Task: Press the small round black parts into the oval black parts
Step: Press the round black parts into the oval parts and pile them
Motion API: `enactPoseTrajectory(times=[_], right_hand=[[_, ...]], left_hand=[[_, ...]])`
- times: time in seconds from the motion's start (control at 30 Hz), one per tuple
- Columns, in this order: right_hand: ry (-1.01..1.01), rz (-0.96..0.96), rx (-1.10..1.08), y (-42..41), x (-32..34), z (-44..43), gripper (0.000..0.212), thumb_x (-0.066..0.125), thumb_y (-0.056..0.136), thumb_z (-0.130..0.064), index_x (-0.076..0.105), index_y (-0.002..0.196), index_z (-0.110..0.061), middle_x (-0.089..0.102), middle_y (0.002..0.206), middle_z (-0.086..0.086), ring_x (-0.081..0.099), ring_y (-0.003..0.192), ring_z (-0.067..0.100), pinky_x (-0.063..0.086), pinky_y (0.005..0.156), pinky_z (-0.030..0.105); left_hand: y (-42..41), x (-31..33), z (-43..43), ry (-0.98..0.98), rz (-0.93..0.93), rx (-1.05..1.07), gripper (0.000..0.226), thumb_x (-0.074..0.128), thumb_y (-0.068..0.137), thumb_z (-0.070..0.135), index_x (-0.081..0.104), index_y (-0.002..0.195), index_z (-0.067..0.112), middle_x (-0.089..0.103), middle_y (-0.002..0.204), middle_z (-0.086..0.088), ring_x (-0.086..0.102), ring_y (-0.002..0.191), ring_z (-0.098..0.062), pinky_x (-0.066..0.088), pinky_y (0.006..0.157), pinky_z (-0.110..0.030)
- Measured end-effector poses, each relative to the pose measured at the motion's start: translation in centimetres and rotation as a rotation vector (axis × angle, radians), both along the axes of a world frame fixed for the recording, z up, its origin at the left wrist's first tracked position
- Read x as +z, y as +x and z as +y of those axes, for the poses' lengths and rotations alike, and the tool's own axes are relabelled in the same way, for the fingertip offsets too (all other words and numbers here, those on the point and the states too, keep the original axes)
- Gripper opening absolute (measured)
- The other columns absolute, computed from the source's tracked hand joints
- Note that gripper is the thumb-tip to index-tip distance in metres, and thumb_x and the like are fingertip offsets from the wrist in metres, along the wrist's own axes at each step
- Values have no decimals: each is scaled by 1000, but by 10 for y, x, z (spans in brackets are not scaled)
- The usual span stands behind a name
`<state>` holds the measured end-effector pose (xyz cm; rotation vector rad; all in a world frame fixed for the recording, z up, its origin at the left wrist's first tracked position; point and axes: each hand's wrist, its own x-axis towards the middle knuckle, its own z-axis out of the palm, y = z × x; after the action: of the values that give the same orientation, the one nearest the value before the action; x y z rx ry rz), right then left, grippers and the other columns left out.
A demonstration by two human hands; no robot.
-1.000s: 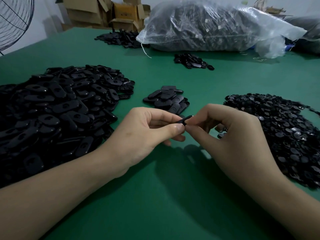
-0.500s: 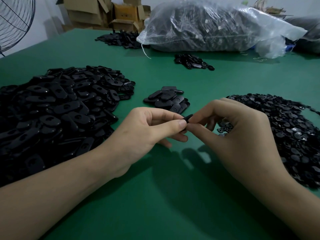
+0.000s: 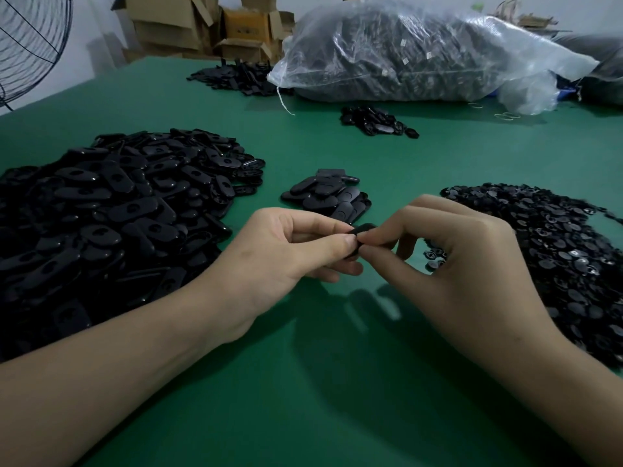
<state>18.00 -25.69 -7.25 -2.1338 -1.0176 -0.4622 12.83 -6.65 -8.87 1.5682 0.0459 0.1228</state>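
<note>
Black oval part [image 3: 363, 228] is pinched between your left hand [image 3: 283, 254] and right hand [image 3: 468, 264], fingertips together above the green table [image 3: 303, 382]. Oval pile [image 3: 111, 210] sits left, round-part pile [image 3: 556, 251] right, small stack [image 3: 328, 195] just behind. Any round part in your fingers is hidden.

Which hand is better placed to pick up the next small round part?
Probably the right hand: the pile of round parts lies right beside it, while the left hand sits nearer the oval parts pile.

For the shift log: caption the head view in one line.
Left hand and right hand pinch an oval black part between the oval-part heap and the round-part heap.
</note>
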Motion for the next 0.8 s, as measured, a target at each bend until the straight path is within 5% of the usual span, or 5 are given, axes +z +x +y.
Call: enactPoseTrajectory(times=[0.07, 0.17, 0.27, 0.47, 0.8], right_hand=[[113, 194, 44, -1, -1, 2, 5, 74, 85, -23, 75, 88, -27, 68, 78, -8, 65, 73, 13, 49, 69, 19], [423, 741, 149, -4, -2, 6, 17, 74, 88, -9, 67, 102, -15, 70, 80, 6, 65, 61, 20, 55, 58, 31], [521, 1014, 212, -7, -5, 10, 17, 71, 89, -4, 63, 103, -5, 71, 80, 12, 57, 53, 20, 50, 50, 29], [603, 1147, 333, -8, -5, 11, 11, 74, 76, -12, 70, 86, -14, 67, 81, 6, 55, 56, 15, 48, 52, 24], [681, 1310, 417, -6, -6, 10, 20, 70, 77, -5, 69, 95, -13, 59, 78, 3, 55, 57, 13, 45, 55, 23]], left_hand=[[0, -1, -2, -4, -44, 46, 6, 73, 90, 7, 77, 94, 9, 80, 85, -8, 79, 79, -17, 59, 68, -20], [-2, -3, -4, 35, -140, 86, 7, 73, 90, 2, 76, 91, 9, 80, 82, -7, 78, 76, -16, 58, 67, -19], [-5, -3, -6, 118, -232, 73, 13, 77, 88, 0, 76, 90, 13, 80, 84, -2, 78, 78, -13, 58, 72, -17], [-7, -3, -9, 304, -358, 161, 13, 77, 81, 16, 75, 86, 28, 79, 83, 7, 77, 77, -10, 58, 74, -17], [-11, 1, -10, 610, -598, 274, 20, 79, 85, 7, 76, 95, 25, 76, 88, 16, 74, 84, -5, 55, 80, -15]])
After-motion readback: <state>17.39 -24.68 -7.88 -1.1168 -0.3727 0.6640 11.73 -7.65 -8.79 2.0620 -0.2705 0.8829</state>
